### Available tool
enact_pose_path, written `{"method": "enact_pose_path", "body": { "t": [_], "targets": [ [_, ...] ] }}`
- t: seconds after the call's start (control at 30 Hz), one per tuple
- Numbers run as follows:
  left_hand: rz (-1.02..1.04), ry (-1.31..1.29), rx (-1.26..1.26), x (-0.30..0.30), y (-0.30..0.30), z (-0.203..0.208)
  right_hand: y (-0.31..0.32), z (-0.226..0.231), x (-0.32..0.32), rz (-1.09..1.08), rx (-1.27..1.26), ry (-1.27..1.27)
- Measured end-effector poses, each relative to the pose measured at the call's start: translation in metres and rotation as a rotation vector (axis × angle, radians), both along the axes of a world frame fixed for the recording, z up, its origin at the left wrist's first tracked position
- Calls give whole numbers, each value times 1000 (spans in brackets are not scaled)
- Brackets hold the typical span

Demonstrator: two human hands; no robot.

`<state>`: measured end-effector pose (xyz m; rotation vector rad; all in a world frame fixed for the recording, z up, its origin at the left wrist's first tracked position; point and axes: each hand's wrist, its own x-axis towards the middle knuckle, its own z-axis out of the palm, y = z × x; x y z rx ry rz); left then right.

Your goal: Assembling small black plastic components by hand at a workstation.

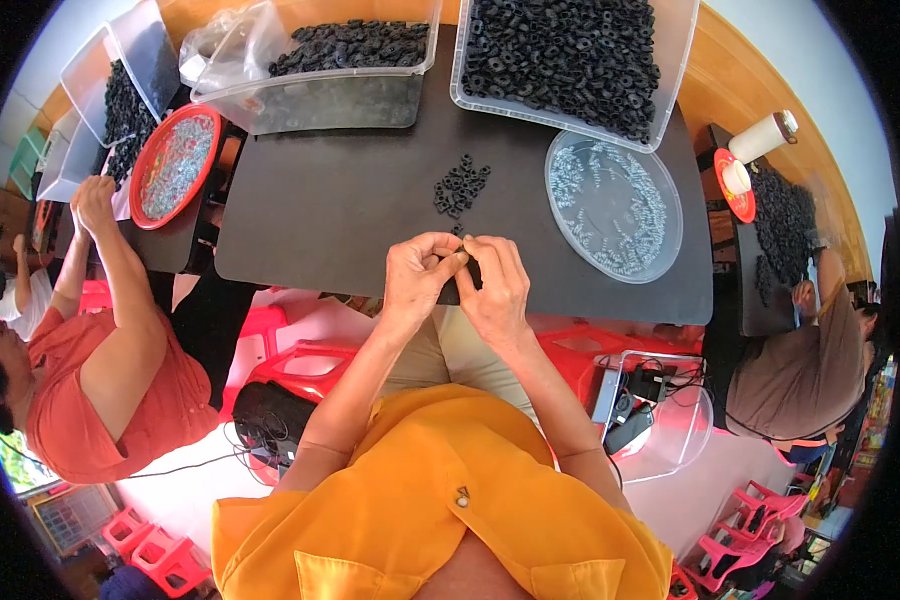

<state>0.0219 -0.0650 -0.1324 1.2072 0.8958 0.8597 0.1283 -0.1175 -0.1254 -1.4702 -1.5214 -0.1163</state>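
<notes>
My left hand [417, 272] and my right hand [496, 284] meet over the near edge of the dark table [340, 215]. Thumbs and fingers of both are pinched together on a small black part [472, 268], mostly hidden by the fingers. Just beyond the fingertips lies a loose pile of small black ring-like parts [461, 187]. To its right, a round clear plastic tray [673, 245] holds many tiny clear pieces, spread mostly along its rim.
Two clear tubs [330, 112] [570, 122] full of black parts stand along the far side. On the left, a person in red [120, 380] works beside a red tray [138, 190]; another in brown [800, 365] sits right. A clear box with cables [685, 440] stands below the table.
</notes>
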Motion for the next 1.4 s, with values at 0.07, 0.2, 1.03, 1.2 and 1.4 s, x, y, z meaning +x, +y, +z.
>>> {"method": "enact_pose_path", "body": {
  "t": [0.07,0.2,1.03,1.2,1.4],
  "targets": [
    [15,-80,3,0,0,-1,-2,2,0,-1,-15,2],
    [25,-138,-50,-7,1,-1,-12,5,2,-46,-124,85],
    [170,261,522,-5,78,40,-24,-15,16,-121,-71,-51],
    [127,301,470,2,71,30,-28,8,26,-64,-56,180],
    [21,252,669,41,87,63,-22,43,115,-291,-157,111]
  ]
}}
